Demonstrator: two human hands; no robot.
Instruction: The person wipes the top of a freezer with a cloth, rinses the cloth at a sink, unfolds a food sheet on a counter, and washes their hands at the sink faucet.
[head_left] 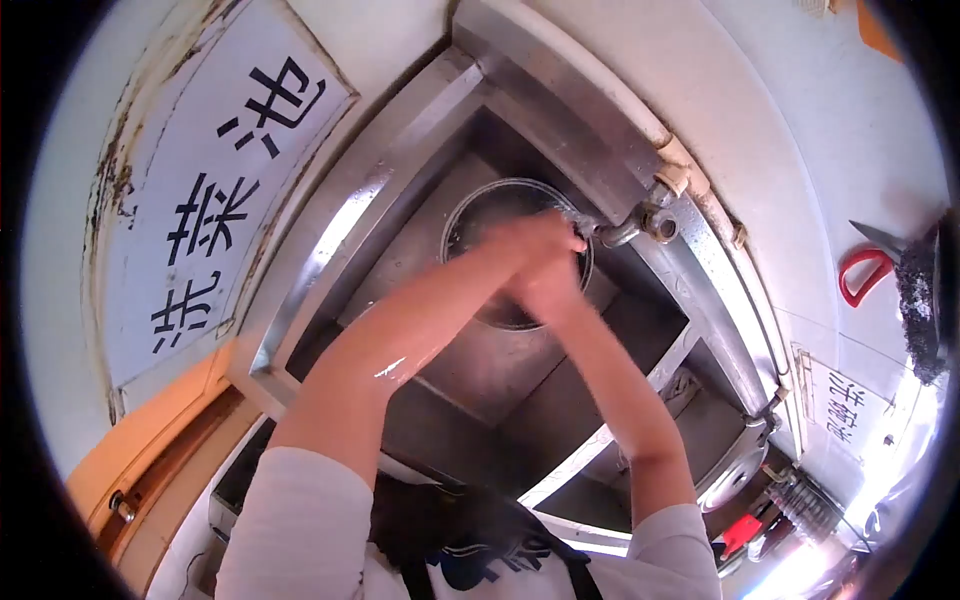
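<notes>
Both of my hands meet under the faucet (622, 235) in the steel sink (400, 290). My left hand (522, 245) and my right hand (552, 283) overlap and touch each other, and motion blurs their fingers. Whether anything is between them cannot be made out. Beneath them, inside the basin, lies a round metal bowl or pot (462, 215) with a thin rim, partly covered by my hands and forearms. Wet highlights show on the forearm at the left.
A second basin (700, 425) lies to the right, with a round metal lid (738, 470) near it. Red-handled scissors (865, 275) hang on the right wall. Pipes run along the sink's back edge. A sign (215, 215) covers the left wall.
</notes>
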